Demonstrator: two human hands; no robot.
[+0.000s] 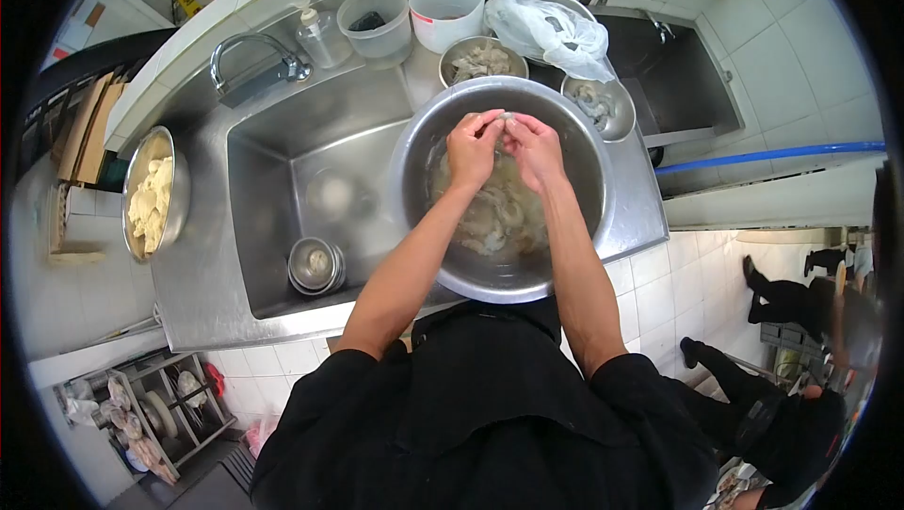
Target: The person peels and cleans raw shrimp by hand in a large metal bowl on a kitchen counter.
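Shrimp (pixel 508 118), heading and long axis unclear.

Black sleeves (pixel 353 406), milky-white bag (pixel 551 32), pale-yellow pieces (pixel 151 206) and a bright blue pipe (pixel 782 156)

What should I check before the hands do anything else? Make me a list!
1. Left hand and right hand over the big bowl: ok.
2. Small piece held in the fingertips: ok.
3. Piece all clean: cannot tell, fingers hide most of it.
4. Tap not running: ok, no stream shows.
5. Plastic bag well away from the small bowl on the right: not ok, it crowds it.
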